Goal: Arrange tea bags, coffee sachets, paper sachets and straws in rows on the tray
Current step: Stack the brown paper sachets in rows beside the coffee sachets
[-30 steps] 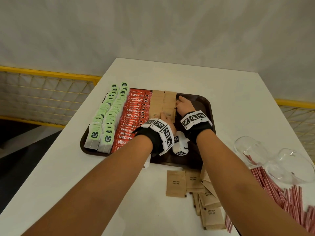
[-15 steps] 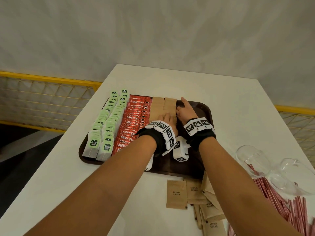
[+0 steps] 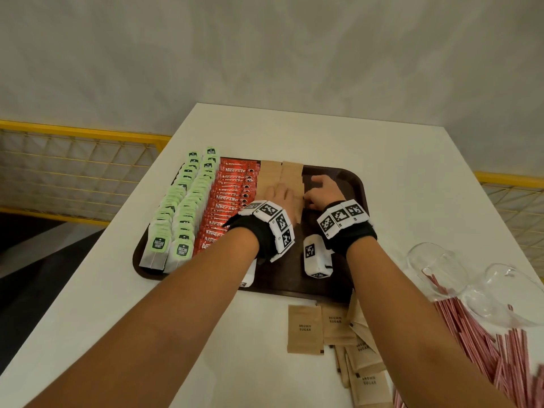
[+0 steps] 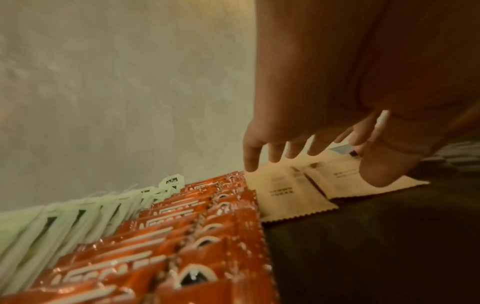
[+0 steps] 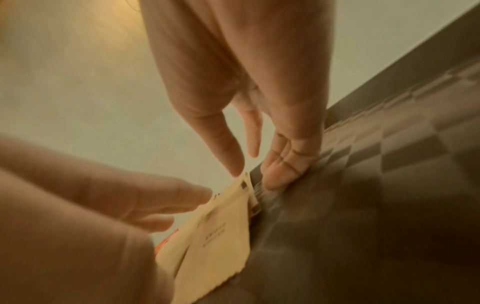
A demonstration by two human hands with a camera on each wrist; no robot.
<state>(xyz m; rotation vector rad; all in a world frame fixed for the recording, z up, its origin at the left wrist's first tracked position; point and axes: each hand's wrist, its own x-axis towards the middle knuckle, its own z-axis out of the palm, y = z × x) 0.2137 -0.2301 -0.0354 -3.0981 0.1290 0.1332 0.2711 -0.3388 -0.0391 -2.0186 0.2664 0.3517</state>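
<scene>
Paper-sachet step in hand. On my feed the tray (image 3: 350,184) sits on the white worktop (image 3: 382,160) with two rows of tea bags (image 3: 182,207) along its left side, a red row of coffee sachets (image 3: 232,195) next to them, then two short rows of paper sachets (image 3: 279,175) running from the far rim toward the middle. Left hand (image 3: 282,195) lies over the near end of those brown rows, fingers (image 4: 275,152) straight and spread, tips touching or just above the paper, gripping nothing. Right hand (image 3: 322,191) is just beside the right edge of the brown rows, fingers (image 5: 283,164) straight, edge of the hand down on the tray floor, thumb toward the sachets; looks like squaring up the row edge, not holding anything. Judgement: tea and coffee done, paper rows roughly half filled, right part of the tray bare. The loose sachets (image 3: 304,328) lie on the worktop just in front of the tray; straws (image 3: 482,343) are piled near right under two tipped glasses (image 3: 435,266), not started. Next move calls for one hand pulling back to pick from the loose pile while the other keeps the row end from sliding. Thin paper overlaps easily, so each piece should lap the last one evenly.
</scene>
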